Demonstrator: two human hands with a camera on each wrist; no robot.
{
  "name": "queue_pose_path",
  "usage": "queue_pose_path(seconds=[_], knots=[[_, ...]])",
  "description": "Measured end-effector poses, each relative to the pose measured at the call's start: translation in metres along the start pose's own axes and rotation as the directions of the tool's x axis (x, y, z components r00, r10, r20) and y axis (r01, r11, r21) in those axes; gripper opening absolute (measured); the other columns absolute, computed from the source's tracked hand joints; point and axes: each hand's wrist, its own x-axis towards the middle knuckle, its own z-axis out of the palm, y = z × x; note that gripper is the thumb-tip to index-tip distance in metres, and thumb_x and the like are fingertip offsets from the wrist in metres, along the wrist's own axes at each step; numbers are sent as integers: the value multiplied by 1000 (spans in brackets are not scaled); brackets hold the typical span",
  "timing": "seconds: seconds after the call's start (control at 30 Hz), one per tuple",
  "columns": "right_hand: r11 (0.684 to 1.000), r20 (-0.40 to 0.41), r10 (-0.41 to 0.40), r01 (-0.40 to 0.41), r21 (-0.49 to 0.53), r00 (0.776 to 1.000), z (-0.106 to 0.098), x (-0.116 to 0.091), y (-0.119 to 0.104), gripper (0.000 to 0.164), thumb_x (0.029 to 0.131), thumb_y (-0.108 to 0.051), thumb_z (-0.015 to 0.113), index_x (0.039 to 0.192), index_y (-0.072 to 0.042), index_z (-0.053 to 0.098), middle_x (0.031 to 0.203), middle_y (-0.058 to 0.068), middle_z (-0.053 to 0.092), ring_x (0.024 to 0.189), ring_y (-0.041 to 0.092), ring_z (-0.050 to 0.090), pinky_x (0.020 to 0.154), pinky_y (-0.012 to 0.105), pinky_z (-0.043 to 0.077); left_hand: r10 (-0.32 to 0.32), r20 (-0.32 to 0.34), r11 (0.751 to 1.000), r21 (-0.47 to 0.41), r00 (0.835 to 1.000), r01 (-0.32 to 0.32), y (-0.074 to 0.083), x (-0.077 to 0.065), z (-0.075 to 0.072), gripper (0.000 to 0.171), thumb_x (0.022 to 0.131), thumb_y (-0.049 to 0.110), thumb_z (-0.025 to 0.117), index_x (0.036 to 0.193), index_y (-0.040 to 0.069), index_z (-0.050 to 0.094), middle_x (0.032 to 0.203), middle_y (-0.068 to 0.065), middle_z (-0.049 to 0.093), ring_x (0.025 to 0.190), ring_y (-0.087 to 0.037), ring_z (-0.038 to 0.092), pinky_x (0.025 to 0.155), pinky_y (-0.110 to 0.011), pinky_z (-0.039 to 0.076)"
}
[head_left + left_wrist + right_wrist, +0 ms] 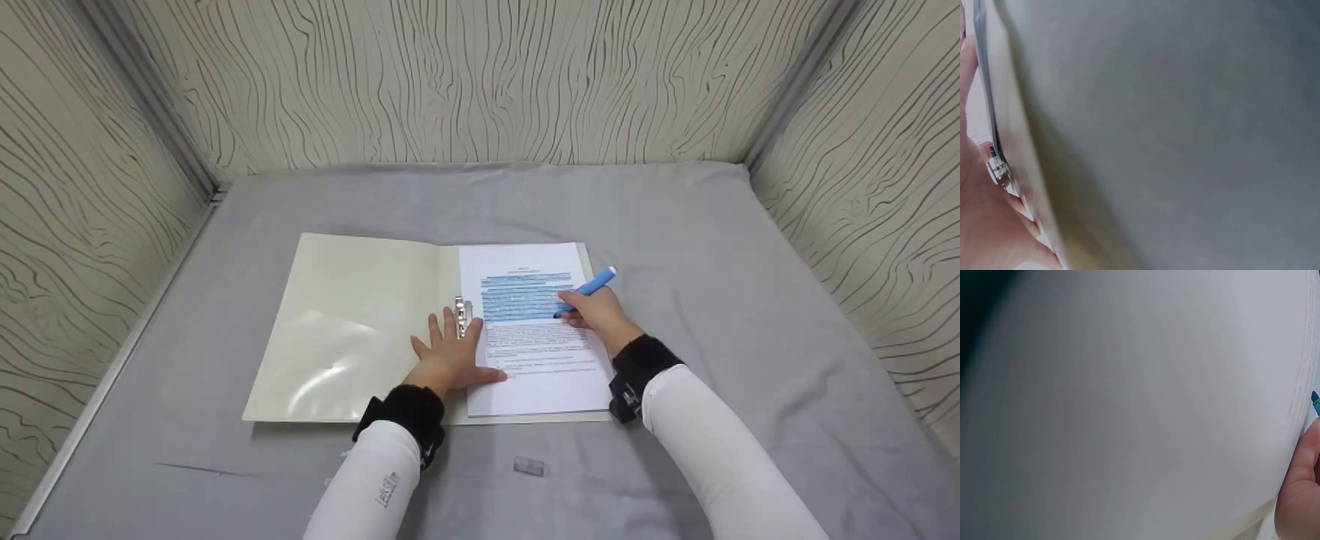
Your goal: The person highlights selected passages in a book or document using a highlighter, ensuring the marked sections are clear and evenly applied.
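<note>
Between thumb and fingers my right hand (598,311) grips a blue marker (598,281), its dark tip down at the printed sheet (540,397). Blue strokes cover the upper lines of text, and the tip is at the right end of the lowest blue line. The sheet lies on the right side of an open cream folder (345,322). My left hand (448,358) rests with spread fingers over the fold, beside the metal clip (460,315), its thumb on the sheet's left edge. In the right wrist view the marker tip (1315,397) shows at the right edge.
A small clear grey piece (529,466) lies on the grey cloth (667,217) in front of the folder. Wood-grain patterned panels (450,82) stand behind and at both sides of the table. A dark line (202,469) marks the cloth at front left.
</note>
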Motion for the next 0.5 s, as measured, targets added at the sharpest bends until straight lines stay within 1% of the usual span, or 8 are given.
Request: queue_pose_path(seconds=[0.13, 0.5], knots=[[1000, 6, -4, 4, 19, 1000, -1, 0, 1, 32, 88, -21, 64, 103, 2, 48, 75, 6, 60, 59, 6, 61, 59, 19, 51, 0, 0, 1000, 2, 1000, 0, 0, 0, 0, 100, 69, 69, 65, 149, 26, 22, 154, -21, -2, 138, -43, -8, 100, -69, 5], [1000, 4, -6, 6, 4, 1000, -5, 0, 3, 33, 89, -23, 64, 104, 2, 48, 81, 8, 60, 63, 8, 62, 62, 19, 51, 3, -11, 1000, 4, 1000, -3, 0, 0, -1, 100, 69, 68, 65, 149, 26, 23, 154, -20, -1, 138, -43, -7, 100, -69, 5]])
